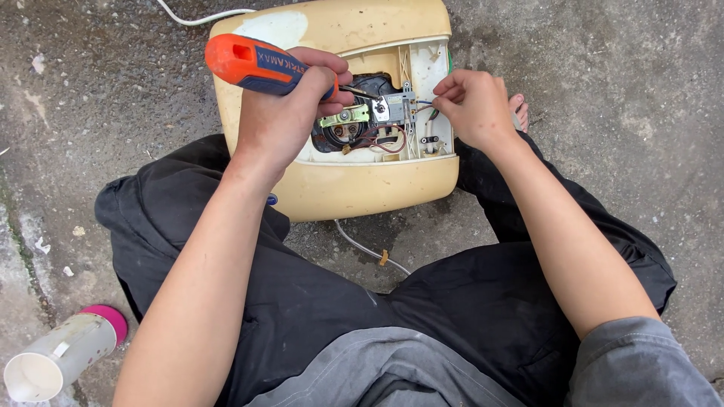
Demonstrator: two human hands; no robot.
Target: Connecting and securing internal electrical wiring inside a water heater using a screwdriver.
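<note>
Both hands work inside one cream-yellow plastic appliance point(339, 188) that lies on the concrete floor point(588, 196) between my knees, underside up, its base cover off. Exposed in the opening: a dark round part, a yellowish metal bracket point(345, 117), a small grey metal switch block point(392, 107), and red and dark wires point(388, 143) looping below it.

My left hand point(283, 113) is wrapped tight around a screwdriver point(264, 66) with an orange and dark blue handle; its thin shaft runs rightward into the opening, tip near the grey block. Whether the tip sits in a screw, I cannot tell.

My right hand point(475, 105) rests at the right edge of the opening, fingers pinched together at the wires beside the block; what exactly they pinch is too small to make out.

Outward: a white cord point(204, 16) leaves the top of the casing, another thin cord point(369, 249) trails out below it. Black trousers point(317, 301) and a grey shirt hem frame the view. A bare toe point(519, 111) shows past my right hand. At lower left, well apart, a pale tumbler with a pink end point(64, 353) lies on its side on the floor.
</note>
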